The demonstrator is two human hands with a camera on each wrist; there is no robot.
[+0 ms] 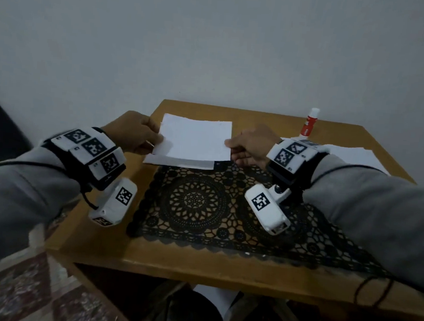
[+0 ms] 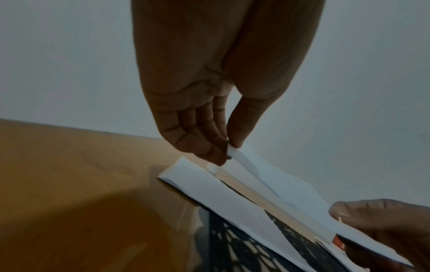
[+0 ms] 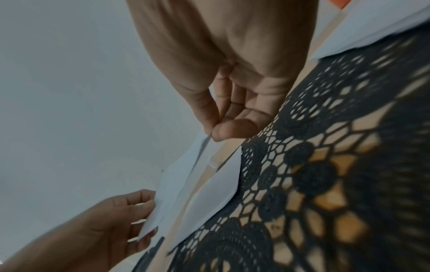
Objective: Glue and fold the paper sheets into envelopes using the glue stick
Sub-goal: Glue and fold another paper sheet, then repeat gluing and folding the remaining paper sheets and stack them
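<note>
On the wooden table, the black lace mat lies nearest the person. Just beyond it the folded paper sheet hangs between both hands, long axis left-to-right: left hand pinches one end, right hand the other; the glue stick stands far right, nearer the right hand.

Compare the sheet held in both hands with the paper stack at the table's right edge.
The held sheet is lifted and tilted, pinched by the left hand and right hand; the paper stack lies flat on the table, untouched. The held sheet shows whole; the stack is partly hidden behind the right wrist. Both are plain white paper.
</note>
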